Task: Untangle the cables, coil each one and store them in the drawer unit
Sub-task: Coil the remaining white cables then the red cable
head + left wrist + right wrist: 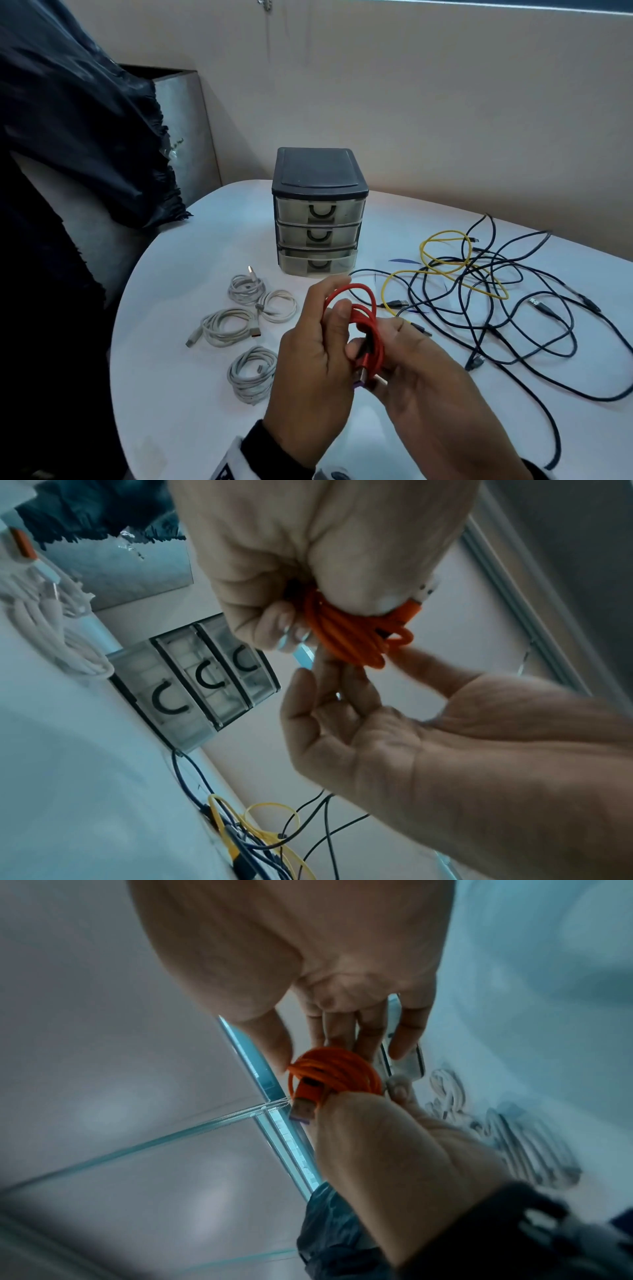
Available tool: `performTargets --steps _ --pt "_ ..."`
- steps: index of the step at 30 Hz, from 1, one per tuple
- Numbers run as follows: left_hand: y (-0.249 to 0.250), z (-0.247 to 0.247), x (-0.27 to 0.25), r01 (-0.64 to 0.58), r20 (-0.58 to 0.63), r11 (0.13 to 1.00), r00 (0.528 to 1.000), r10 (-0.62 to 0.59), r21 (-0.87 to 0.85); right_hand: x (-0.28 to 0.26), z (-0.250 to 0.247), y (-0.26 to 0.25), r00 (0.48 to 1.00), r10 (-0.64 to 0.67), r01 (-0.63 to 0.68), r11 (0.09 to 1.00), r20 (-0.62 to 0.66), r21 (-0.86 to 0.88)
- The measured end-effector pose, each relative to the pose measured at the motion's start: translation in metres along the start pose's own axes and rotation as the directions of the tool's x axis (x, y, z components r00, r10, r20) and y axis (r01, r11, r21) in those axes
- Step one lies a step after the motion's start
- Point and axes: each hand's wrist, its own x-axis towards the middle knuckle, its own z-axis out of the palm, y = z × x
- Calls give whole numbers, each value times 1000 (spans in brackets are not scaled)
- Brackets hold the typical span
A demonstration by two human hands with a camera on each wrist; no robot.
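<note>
A red cable [368, 318] is wound into a small coil and held above the table's front. My left hand [325, 308] grips the coil [349, 637], and the plug end [303, 1107] sticks out by its thumb. My right hand [397, 334] pinches the coil's other side between thumb and fairly straight fingers [342, 1031]. The drawer unit [320, 212] stands behind, dark-topped with three translucent drawers. Its bottom drawer [317, 262] is pulled out a little. Several coiled white cables [251, 373] lie left of my hands. Black and yellow cables [479, 284] lie tangled on the right.
The white rounded table [188, 257] ends close on the left and front. Dark cloth [68, 137] hangs at the left, beside a metal box [185, 137]. A pale wall [445, 120] runs behind the drawer unit. One black cable [555, 428] trails toward the front right edge.
</note>
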Motion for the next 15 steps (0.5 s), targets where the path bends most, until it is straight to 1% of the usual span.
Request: performTargets --steps 2,4,6,7,8,9,12,15 --pt "-2 0 0 46 0 998 999 -46 -31 -1 2 5 1000 -23 23 990 -3 -142" --pt "-3 -2 3 114 47 991 993 -111 -66 -2 4 8 998 -62 60 953 3 -296" --pt "-2 -8 6 236 97 959 970 -223 -159 -3 2 9 991 -132 103 876 -28 -471" --pt "-2 -11 8 289 127 929 956 -265 -230 -3 0 7 984 -170 110 815 -53 -569" --pt "-2 -15 9 315 150 904 948 -282 -289 -4 -2 6 978 -197 111 762 -65 -639" --pt "-1 -17 10 321 155 888 946 -285 -330 -4 -1 4 976 -201 96 734 -80 -672" --pt "3 -21 12 300 125 856 954 -273 -421 -7 4 4 974 -188 59 753 -129 -656" --pt "11 -21 14 307 89 801 948 -306 -514 -11 4 3 954 -281 120 688 -109 -716"
